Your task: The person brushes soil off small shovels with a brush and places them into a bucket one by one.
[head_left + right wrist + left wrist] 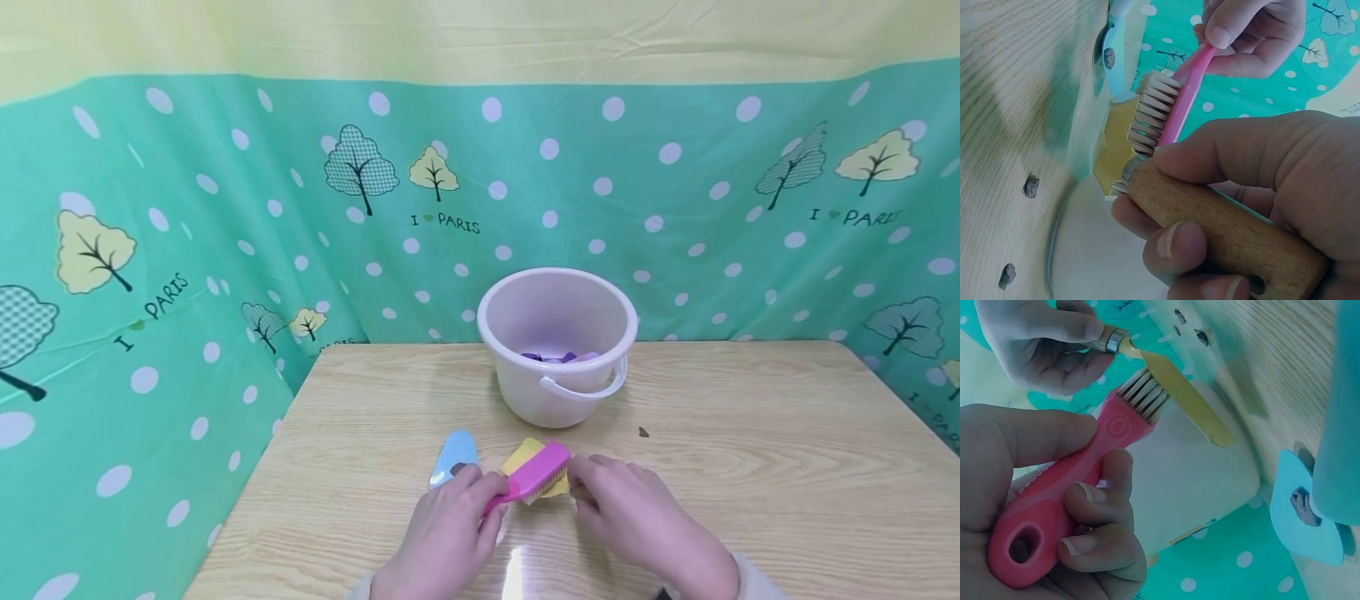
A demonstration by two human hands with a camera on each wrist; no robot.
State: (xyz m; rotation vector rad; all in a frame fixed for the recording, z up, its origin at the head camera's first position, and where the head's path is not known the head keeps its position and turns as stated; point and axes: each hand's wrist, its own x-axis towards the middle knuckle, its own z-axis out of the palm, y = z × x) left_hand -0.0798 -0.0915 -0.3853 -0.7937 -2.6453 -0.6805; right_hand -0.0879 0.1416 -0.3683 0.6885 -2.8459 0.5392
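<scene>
My left hand (453,529) grips a pink brush (1060,487), thumb along the handle and fingers curled beneath. My right hand (637,512) holds the wooden handle (1210,231) of a small trowel with a yellow blade (1185,397). A metal collar joins handle and blade. The brush's pale bristles (1150,112) lie against or close over the blade, overlapping it in every view. Beyond my left hand, a light blue trowel (453,454) lies on the table with a dark brown lump (1304,507) on its blade.
A white bucket (517,392) with its handle hanging toward me stands behind my hands, with purple things (558,358) inside. A brown crumb (643,432) lies on the wooden table (750,450) to its right. Green dotted cloth (675,208) hangs behind and at both sides.
</scene>
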